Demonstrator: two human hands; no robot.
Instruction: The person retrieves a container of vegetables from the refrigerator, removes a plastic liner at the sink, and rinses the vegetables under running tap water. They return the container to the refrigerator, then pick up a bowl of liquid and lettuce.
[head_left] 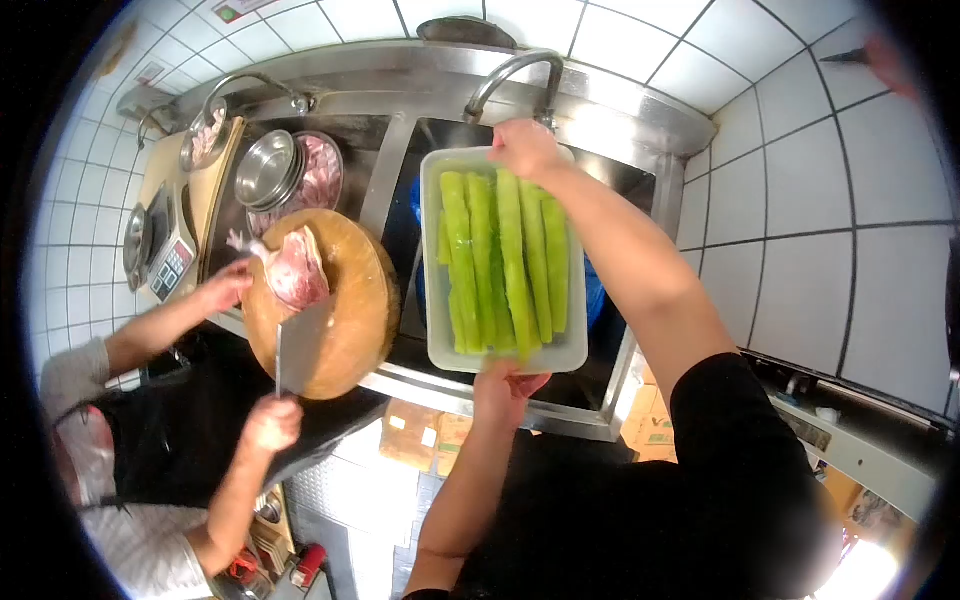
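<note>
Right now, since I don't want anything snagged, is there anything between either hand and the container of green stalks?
Nothing visible: the right hand grips the far rim of the container, and the left hand is against its near side. The cleaver is off to the left, over the round board.

A tub (pixel 434 270) of stalks (pixel 512 265) over a sink (pixel 572 425), with a chopping board (pixel 355 295) to its left.
A faucet (pixel 515 63) stands behind the tub. Meat (pixel 297 272) lies on the board; stacked bowls (pixel 265 168) sit beyond; a scale (pixel 174 262) is farther left.
</note>
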